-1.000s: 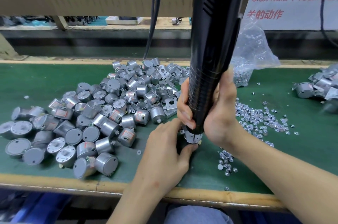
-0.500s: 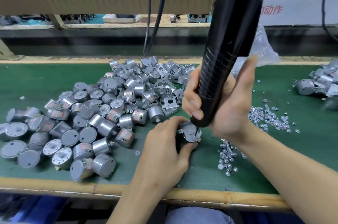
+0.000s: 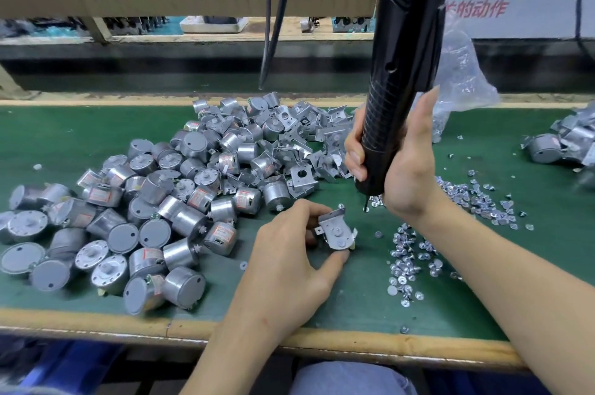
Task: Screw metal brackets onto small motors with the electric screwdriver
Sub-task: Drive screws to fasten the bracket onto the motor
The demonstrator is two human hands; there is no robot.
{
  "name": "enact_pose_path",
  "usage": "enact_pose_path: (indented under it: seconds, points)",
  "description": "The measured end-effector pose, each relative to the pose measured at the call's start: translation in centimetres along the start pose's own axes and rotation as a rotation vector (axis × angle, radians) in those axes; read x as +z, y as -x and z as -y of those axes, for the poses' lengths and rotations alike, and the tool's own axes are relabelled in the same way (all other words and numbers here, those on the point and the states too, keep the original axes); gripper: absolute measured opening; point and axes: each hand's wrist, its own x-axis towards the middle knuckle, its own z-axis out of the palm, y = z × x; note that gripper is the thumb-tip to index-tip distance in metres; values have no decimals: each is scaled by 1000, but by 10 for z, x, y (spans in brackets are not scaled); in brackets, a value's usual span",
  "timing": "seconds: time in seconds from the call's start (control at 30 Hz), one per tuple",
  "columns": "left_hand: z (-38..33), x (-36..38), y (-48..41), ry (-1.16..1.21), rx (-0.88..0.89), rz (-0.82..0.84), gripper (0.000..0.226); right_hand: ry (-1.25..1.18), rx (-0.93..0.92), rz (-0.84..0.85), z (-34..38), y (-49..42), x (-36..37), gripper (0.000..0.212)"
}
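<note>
My left hand (image 3: 289,253) grips a small silver motor with a metal bracket (image 3: 336,230) on top, resting it on the green mat. My right hand (image 3: 405,166) holds the black electric screwdriver (image 3: 402,66) upright. Its bit tip (image 3: 366,206) hangs above and to the right of the bracket, not touching it. A big pile of loose motors (image 3: 154,201) lies to the left. Loose brackets (image 3: 309,149) are heaped behind it. Small screws (image 3: 409,262) are scattered on the mat to the right.
A clear plastic bag (image 3: 463,79) sits behind the screwdriver. More bracketed motors (image 3: 560,143) lie at the far right. Black cables (image 3: 273,14) hang at the back. The bench's wooden front edge (image 3: 128,320) runs below the mat (image 3: 64,137).
The screwdriver has lifted off the bracket and moved up and to the right. My left hand has tilted the motor so that the bracket face shows.
</note>
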Motion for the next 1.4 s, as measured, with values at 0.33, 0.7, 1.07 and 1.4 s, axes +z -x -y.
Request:
enact_pose_path:
  seconds: [0.33, 0.7, 1.07, 1.4]
  points:
    - [0, -2, 0, -1, 12, 13, 34, -3, 5, -24, -3, -1, -4, 86]
    - [3, 0, 0, 24, -34, 10, 37, 1, -10, -22, -2, 1, -7, 79]
    - [4, 0, -1, -25, 0, 8, 40, 5, -26, -24, 2, 2, -5, 82]
    - [3, -1, -1, -33, 14, 12, 36, 35, -29, -60, 0, 0, -6, 87]
